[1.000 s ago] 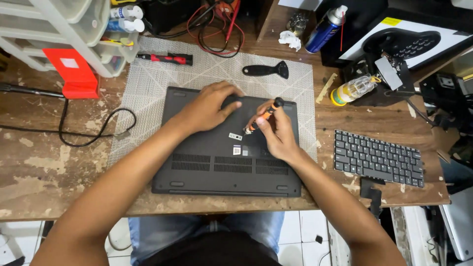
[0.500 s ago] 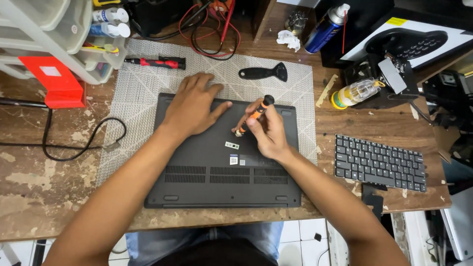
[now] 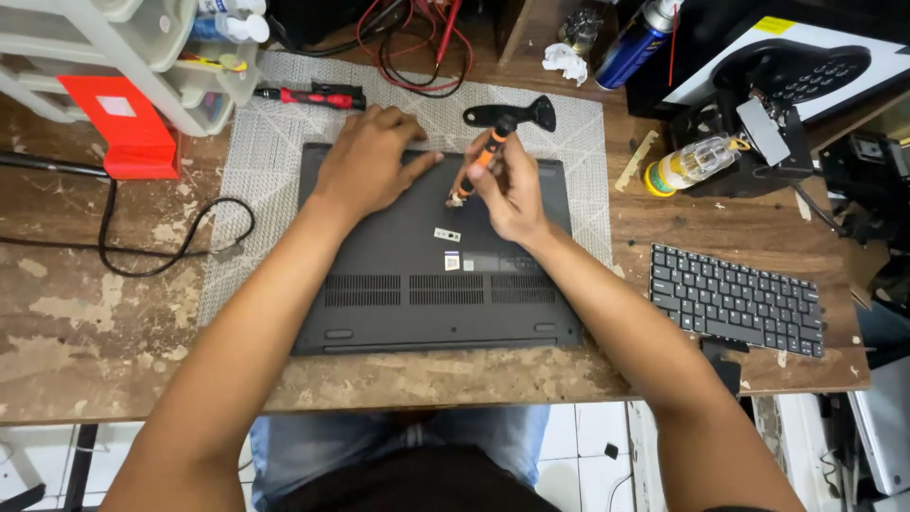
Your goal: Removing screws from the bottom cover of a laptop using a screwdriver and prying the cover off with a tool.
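A laptop (image 3: 427, 275) is laid bottom-up on a grey mat (image 3: 256, 204), near the middle of the worn table (image 3: 85, 332); its base cover is seen in place, not yet lifted. The left hand (image 3: 370, 166) is pressed flat and open on the far part of the cover; the right hand (image 3: 512, 185) is closed around an orange screwdriver (image 3: 477, 171), whose tip is set on the cover just beside the left fingers. The screws are judged to be in hand; which are out cannot be told. A loose keyboard (image 3: 735, 299) lies to the right.
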